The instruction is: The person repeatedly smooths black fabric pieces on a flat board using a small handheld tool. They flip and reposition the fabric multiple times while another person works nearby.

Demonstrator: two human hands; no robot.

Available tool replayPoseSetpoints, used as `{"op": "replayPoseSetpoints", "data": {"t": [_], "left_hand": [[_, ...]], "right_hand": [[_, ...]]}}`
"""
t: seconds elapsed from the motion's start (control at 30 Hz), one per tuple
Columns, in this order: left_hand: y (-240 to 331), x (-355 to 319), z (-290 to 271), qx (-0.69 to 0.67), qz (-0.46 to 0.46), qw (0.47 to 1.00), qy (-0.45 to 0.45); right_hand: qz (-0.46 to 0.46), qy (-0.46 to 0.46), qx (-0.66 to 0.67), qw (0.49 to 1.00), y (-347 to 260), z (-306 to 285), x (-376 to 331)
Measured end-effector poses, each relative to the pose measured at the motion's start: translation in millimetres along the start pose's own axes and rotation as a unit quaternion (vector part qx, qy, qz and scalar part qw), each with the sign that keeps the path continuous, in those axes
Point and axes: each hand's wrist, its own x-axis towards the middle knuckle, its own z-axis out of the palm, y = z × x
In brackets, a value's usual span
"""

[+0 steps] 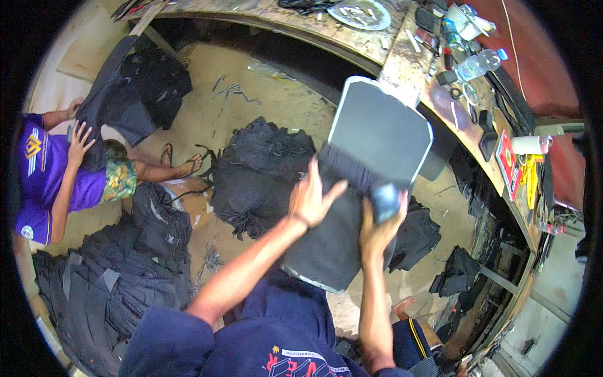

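A long board [380, 135] with a grey face, pale edges and rounded corners lies in front of me, its far end near the bench. Black cloth [333, 248] covers its near half, wrinkled along the far edge. On the cloth's left side rests my left hand [311, 200], thumb and fingers spread, holding nothing. At the right side, my right hand [379, 234] is closed around a small bluish-grey object [385, 202]. Motion blurs that object, so its kind is unclear.
Black cloth heaps [254, 173] lie on the floor beyond and left of me. A cluttered wooden bench [468, 132] curves along the far and right sides, holding a plastic bottle [480, 65] and a plate [359, 14]. A person in purple [59, 163] handles dark cloth at left.
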Motion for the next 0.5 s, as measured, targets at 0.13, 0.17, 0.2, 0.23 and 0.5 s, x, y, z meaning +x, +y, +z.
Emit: {"op": "replayPoseSetpoints", "data": {"t": [0.13, 0.17, 0.2, 0.23, 0.5], "left_hand": [[8, 80, 16, 0.06, 0.201, 0.958, 0.193], [12, 82, 15, 0.137, 0.274, 0.924, 0.23], [18, 75, 11, 0.108, 0.39, 0.888, 0.217], [28, 67, 6, 0.183, 0.463, 0.844, 0.2], [87, 105, -18, 0.274, 0.248, 0.855, -0.363]], "right_hand": [[0.14, 0.005, -0.017, 0.99, 76, 51, 53], [0.129, 0.03, 0.011, 0.991, 86, 60, 61], [0.165, 0.025, 0.021, 0.986, 93, 62, 65], [0.167, 0.048, 0.03, 0.984, 96, 63, 68], [0.149, 0.068, 0.067, 0.984, 75, 60, 63]]}}
